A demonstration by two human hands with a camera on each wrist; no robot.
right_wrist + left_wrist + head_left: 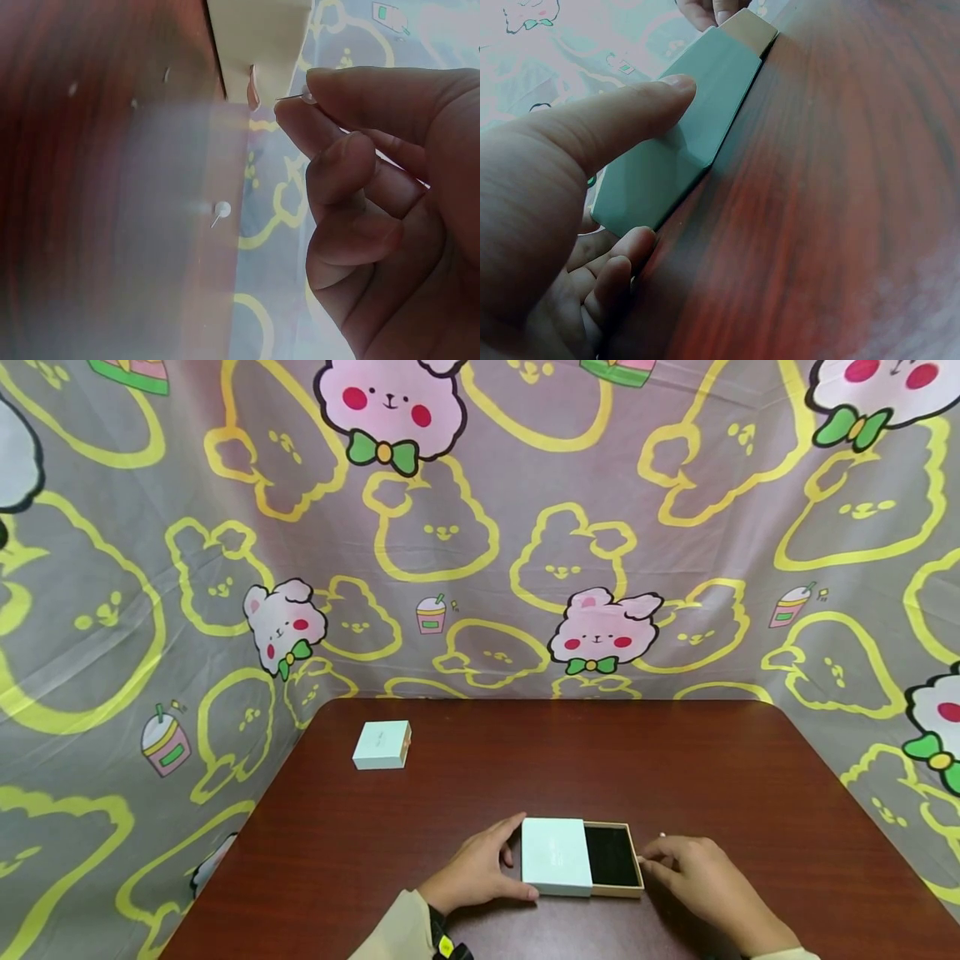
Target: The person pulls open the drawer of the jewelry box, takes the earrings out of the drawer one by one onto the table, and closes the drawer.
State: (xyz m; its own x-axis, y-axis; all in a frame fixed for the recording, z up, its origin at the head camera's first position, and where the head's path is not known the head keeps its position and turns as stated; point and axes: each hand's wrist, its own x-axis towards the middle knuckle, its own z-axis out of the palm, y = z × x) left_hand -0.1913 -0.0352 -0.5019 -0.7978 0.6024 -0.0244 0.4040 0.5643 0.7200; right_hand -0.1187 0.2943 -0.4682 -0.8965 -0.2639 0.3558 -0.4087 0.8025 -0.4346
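Note:
A pale mint-green drawer box [555, 856] lies on the table with its tray [611, 858] pulled partly out to the right, showing a black lining. My left hand [483, 864] holds the box's sleeve at its left end, thumb [660, 105] along the near side and some fingers curled by the end. To the right of the tray, my right hand [693, 872] pinches a small pearl stud earring [308, 96] between thumb and forefinger, its thin pin sticking out. A short pinkish ribbon tab [253, 88] hangs from the tray's end. A second pearl stud [222, 210] lies on the tabletop.
Another mint-green box [382, 745], closed, sits at the back left of the dark red-brown wooden table [525, 752]. A grey cloth [487, 527] printed with yellow outlines and rabbits hangs behind the table and along both sides.

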